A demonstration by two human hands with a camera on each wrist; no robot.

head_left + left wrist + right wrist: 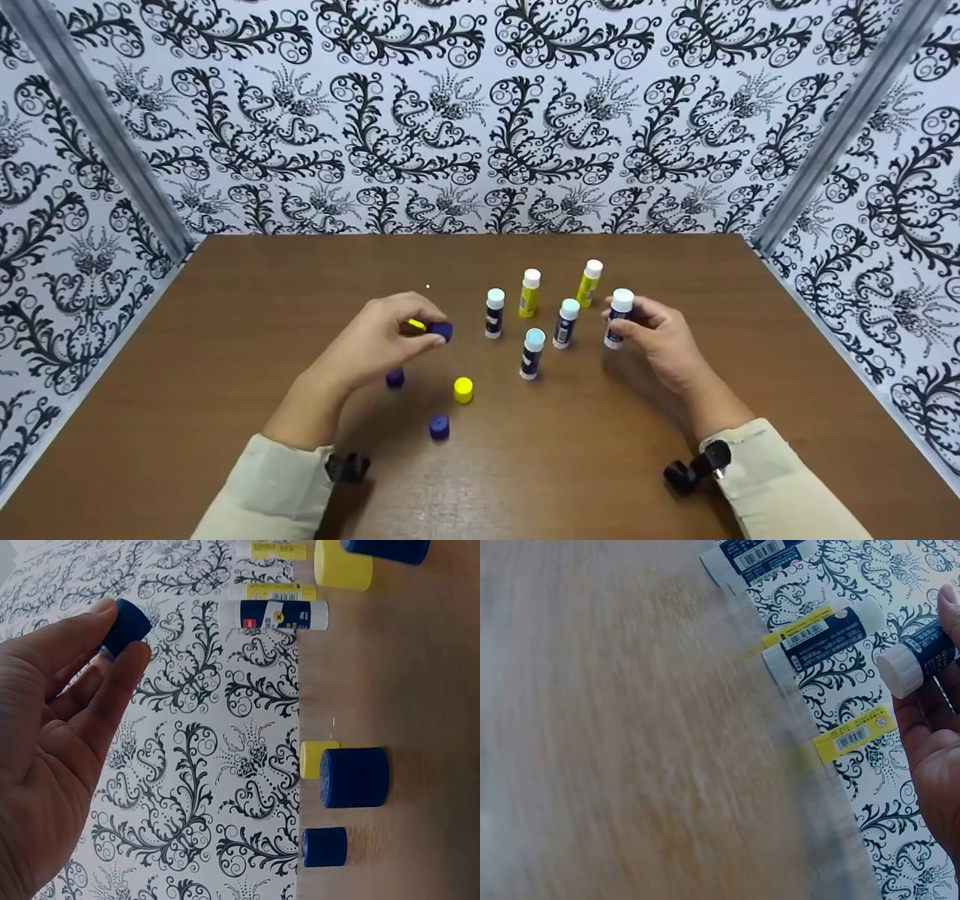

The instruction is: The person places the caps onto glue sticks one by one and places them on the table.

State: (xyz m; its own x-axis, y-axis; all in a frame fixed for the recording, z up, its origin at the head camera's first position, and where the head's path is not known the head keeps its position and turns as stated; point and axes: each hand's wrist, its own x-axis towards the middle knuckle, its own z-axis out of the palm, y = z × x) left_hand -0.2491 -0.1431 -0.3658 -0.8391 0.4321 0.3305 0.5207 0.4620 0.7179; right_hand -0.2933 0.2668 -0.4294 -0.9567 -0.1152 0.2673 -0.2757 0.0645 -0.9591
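Note:
My left hand (379, 337) pinches a dark blue cap (129, 626) between thumb and fingertips, above the table. Low behind that hand, a yellow cap (415, 323) is partly hidden by the fingers. My right hand (660, 341) grips a blue-labelled glue stick (619, 319), held upright with its white top showing; in the right wrist view its white base (901, 671) sticks out from the fingers. Left of the right hand stand three blue-labelled glue sticks (566, 324) and two yellow-labelled ones (529, 294), all upright without coloured caps.
On the brown table (570, 465), two more blue caps (439, 427) and another yellow cap (463, 390) lie near the left forearm. A patterned wall (465, 150) rises behind the table's far edge. Each wrist carries a small black camera (697, 466).

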